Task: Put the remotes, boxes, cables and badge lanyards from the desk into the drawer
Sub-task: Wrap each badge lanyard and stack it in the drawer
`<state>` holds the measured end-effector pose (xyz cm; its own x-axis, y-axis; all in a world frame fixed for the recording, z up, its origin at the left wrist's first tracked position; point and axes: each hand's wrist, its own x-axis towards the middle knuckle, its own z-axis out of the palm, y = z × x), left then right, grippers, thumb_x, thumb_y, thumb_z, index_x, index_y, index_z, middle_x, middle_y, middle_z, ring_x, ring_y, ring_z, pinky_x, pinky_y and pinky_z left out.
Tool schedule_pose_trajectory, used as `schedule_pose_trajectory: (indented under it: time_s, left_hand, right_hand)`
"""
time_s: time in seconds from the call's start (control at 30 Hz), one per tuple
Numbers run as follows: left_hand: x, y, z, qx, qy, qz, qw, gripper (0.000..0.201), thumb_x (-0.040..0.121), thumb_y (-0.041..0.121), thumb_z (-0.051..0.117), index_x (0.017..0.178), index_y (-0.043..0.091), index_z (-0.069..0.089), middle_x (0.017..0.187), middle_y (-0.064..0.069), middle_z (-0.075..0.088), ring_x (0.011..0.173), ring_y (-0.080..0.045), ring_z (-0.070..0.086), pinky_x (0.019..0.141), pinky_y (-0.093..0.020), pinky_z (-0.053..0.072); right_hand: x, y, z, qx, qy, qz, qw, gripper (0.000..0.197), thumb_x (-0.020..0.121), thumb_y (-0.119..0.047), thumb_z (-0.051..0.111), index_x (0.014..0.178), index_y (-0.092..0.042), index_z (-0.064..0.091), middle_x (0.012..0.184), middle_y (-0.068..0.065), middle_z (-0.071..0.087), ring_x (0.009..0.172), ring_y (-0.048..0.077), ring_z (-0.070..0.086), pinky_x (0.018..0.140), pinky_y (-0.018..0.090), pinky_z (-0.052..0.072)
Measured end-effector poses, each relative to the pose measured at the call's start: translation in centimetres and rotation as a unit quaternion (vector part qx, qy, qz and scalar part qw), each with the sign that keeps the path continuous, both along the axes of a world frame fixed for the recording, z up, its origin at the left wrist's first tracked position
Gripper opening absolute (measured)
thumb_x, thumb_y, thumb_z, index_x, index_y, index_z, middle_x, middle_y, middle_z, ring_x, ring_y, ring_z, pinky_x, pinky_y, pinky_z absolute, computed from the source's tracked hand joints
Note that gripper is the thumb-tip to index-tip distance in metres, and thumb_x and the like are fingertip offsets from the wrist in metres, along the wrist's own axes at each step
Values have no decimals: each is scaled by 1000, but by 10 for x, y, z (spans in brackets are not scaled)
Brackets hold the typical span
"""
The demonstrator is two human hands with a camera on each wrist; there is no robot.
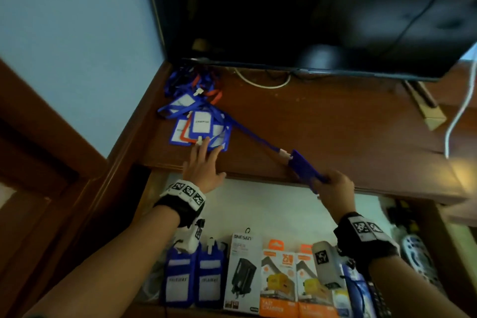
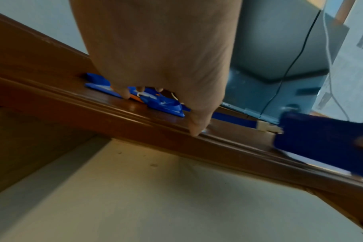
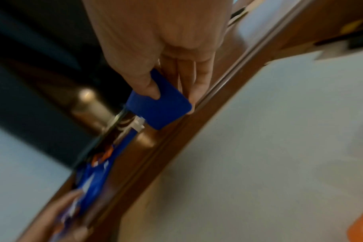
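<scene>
Pinching a blue badge holder (image 1: 307,169) between thumb and fingers, the right hand (image 1: 335,188) has it at the desk's (image 1: 335,121) front edge, its blue strap (image 1: 255,138) running taut back to the pile of badge lanyards (image 1: 198,121) under the left hand's (image 1: 204,165) fingertips. That left hand lies flat with fingers straight, pressing the nearest badges in the pile down. Doing this step well seems to mean keeping that flat press steady while drawing the one strap out slowly, so the tangled rest does not drag along or spill off the edge. Below both wrists the open drawer (image 1: 271,204) already holds two blue badges (image 1: 192,279), charger boxes (image 1: 277,281) and a remote (image 1: 418,258); the freed lanyard probably belongs beside those badges.
</scene>
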<state>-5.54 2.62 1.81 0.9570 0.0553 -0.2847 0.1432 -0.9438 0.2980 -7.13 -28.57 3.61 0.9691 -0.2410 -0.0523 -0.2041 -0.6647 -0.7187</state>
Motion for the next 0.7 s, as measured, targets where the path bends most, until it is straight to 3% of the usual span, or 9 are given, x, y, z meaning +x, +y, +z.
schedule_pose_trajectory:
  time_s: [0.07, 0.17, 0.3, 0.37, 0.57, 0.63, 0.7]
  left_hand:
    - [7, 3, -3, 20, 46, -8, 999, 80, 88, 57, 53, 149, 42, 4, 157, 12, -22, 146, -24, -15, 112, -58, 16]
    - [10, 8, -9, 49, 66, -19, 996, 82, 87, 64, 49, 149, 45, -2, 156, 14, -25, 146, -24, -16, 111, -57, 16]
    - [15, 8, -10, 65, 70, -20, 995, 85, 85, 65, 51, 148, 46, -3, 156, 14, -25, 147, -27, -10, 111, -60, 18]
    - [16, 5, -10, 71, 69, -16, 995, 85, 86, 63, 51, 148, 46, -4, 157, 13, -25, 147, -29, -8, 111, -59, 19]
    - [8, -6, -2, 71, 83, 3, 994, 83, 89, 60, 50, 149, 45, -5, 155, 10, -30, 146, -31, -10, 114, -60, 14]
    - [-7, -23, 0, 70, 36, 2, 997, 82, 88, 56, 54, 148, 46, -1, 155, 8, -30, 146, -31, -11, 113, -59, 12]
    - [-27, -51, 2, 25, -37, -28, 999, 76, 86, 49, 60, 147, 43, 14, 159, 6, -14, 146, -28, -1, 111, -57, 17]
  right_hand:
    - [-8, -20, 5, 118, 21, -81, 989, 9, 81, -3, 63, 72, -4, 60, 74, 23, 67, 66, 36, 67, 58, 46, 58]
    - [-21, -49, 16, 255, 0, -196, 947, 10, 86, 3, 58, 77, -1, 55, 88, 27, 65, 70, 34, 66, 62, 44, 56]
    - [-32, -80, 27, 342, -51, -334, 877, 13, 89, 0, 58, 78, -4, 52, 96, 24, 64, 80, 38, 66, 69, 44, 57]
    - [-39, -86, 29, 357, -77, -364, 857, 16, 89, -3, 58, 76, -7, 50, 96, 23, 64, 82, 37, 66, 69, 42, 57]
    - [-73, -73, 22, 344, -122, -302, 880, 26, 87, 0, 58, 68, -9, 43, 79, 19, 60, 71, 25, 59, 61, 38, 51]
    - [-83, -68, 16, 343, -142, -289, 882, 31, 84, 2, 62, 62, -11, 45, 72, 17, 58, 68, 22, 55, 61, 38, 46]
    - [-91, -63, 11, 331, -149, -275, 890, 36, 82, 2, 65, 56, -15, 47, 63, 14, 53, 63, 19, 49, 61, 34, 42]
